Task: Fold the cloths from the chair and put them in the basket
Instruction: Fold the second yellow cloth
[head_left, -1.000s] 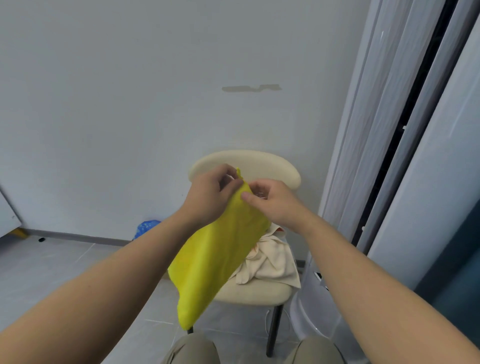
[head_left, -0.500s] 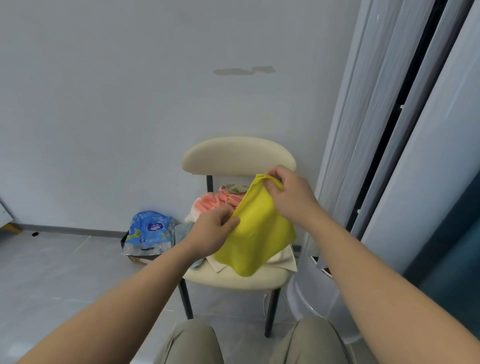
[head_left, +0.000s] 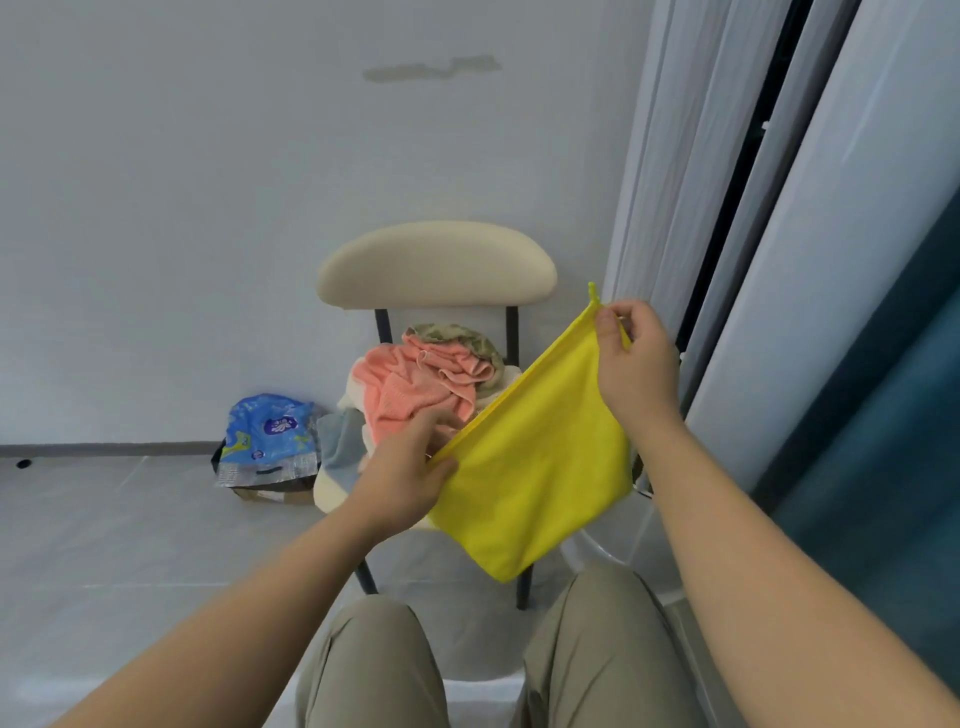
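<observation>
Pulled apart since half a second ago, pinching taut the top edge of the yellow cloth (head_left: 535, 467) between left hand (head_left: 408, 470), near, and right hand (head_left: 636, 366), far right; probably ready for folding.

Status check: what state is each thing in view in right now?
yellow cloth: held taut between both hands, hanging.
left hand: pinches its lower corner.
right hand: pinches its upper corner.
chair: upright, cloths piled on seat.
pink cloth: crumpled on the chair.

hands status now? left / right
Left hand: pinching the lower end of the yellow cloth top edge.
Right hand: pinching its upper corner.
</observation>
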